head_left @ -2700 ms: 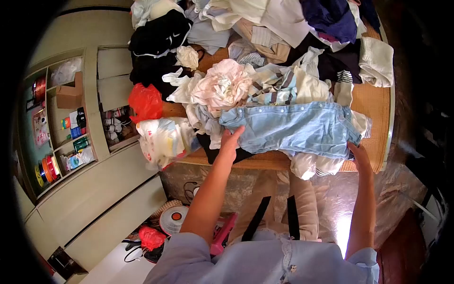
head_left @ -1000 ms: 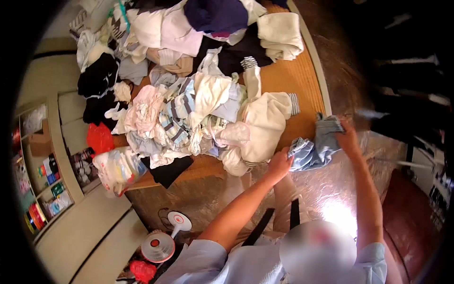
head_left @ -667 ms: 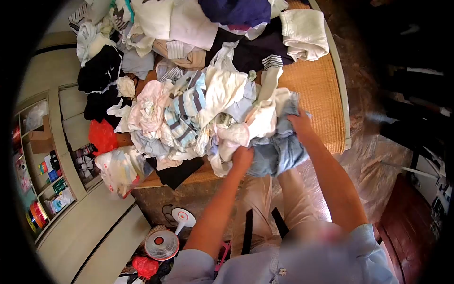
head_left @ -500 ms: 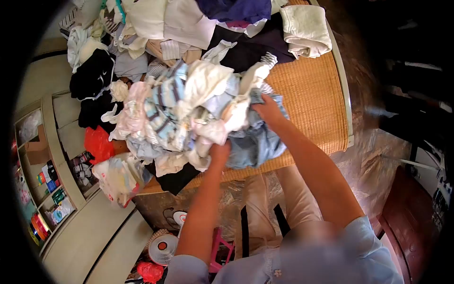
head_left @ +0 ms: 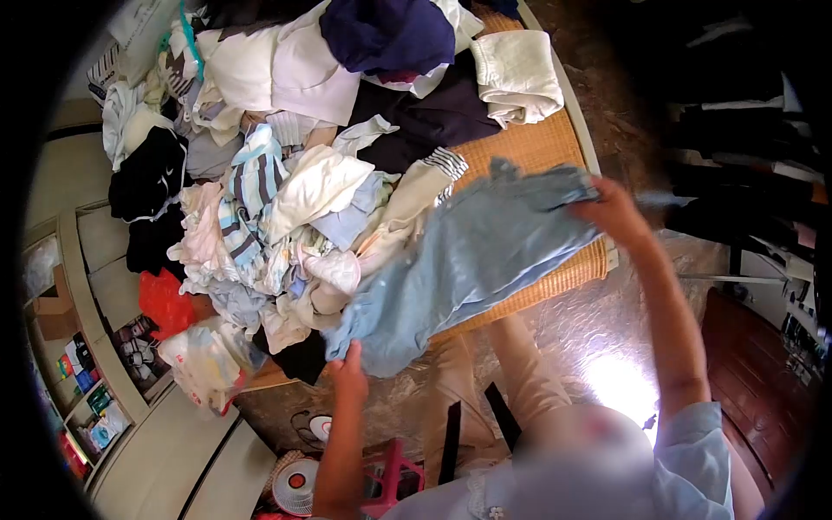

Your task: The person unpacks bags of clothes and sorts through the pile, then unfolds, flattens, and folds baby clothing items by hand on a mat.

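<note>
A pair of light blue denim pants (head_left: 477, 247) stretches between my two hands above the front edge of the bed. My left hand (head_left: 348, 374) is closed on its lower left end. At the opposite end, my right hand (head_left: 614, 212) grips the upper right corner. Just beyond the pants lies a heap of mixed clothes, with a white cloth (head_left: 319, 186), a blue-and-brown striped garment (head_left: 257, 169) and a cream piece with striped cuffs (head_left: 407, 208). Part of the heap's right side is hidden behind the denim.
The bed's woven mat (head_left: 555, 143) carries a folded cream garment (head_left: 520, 78) and a dark blue one (head_left: 388, 35). Plastic bags, one red (head_left: 165, 303) and one whitish (head_left: 204, 364), sit at the left edge. Shelves (head_left: 82, 364) stand left; a fan (head_left: 295, 485) is below.
The denim pants have come off the pile and are spread out. My right hand has moved right, my left hand left and nearer my body. The view has shifted slightly.
</note>
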`<action>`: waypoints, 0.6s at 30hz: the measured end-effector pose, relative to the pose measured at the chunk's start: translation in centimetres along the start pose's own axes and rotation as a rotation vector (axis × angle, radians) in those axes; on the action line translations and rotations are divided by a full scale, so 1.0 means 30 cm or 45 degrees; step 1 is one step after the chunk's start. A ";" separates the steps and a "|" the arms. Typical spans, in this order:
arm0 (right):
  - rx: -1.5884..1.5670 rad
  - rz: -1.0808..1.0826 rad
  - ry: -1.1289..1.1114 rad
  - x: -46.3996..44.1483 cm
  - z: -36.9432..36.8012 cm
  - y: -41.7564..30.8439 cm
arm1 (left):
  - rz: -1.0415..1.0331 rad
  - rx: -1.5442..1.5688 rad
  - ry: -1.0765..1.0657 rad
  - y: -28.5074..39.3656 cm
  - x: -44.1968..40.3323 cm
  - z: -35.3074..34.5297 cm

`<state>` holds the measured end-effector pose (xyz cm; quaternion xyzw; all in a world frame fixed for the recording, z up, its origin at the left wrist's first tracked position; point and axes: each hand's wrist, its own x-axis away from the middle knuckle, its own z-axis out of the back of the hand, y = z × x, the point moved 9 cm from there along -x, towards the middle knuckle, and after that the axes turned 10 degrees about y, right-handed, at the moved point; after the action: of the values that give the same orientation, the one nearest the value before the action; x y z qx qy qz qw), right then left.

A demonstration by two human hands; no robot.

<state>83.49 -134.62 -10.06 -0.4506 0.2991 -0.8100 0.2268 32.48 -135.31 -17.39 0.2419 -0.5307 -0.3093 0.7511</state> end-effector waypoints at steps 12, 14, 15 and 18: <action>0.965 -0.028 0.770 -0.317 0.228 0.331 | 0.378 0.278 0.081 -0.316 0.116 -0.434; 0.785 0.562 0.781 -0.232 0.104 0.259 | 0.391 0.312 -0.029 -0.268 0.150 -0.460; 0.766 0.851 0.789 -0.143 0.028 0.226 | 0.393 0.329 -0.079 -0.245 0.167 -0.458; 0.736 0.990 0.483 0.098 -0.249 0.229 | 0.413 0.465 -0.185 -0.320 0.142 -0.442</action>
<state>76.26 -139.32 -16.14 -0.0706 0.2443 -0.7828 0.5679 44.08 -144.54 -25.51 0.2624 -0.6623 -0.1003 0.6946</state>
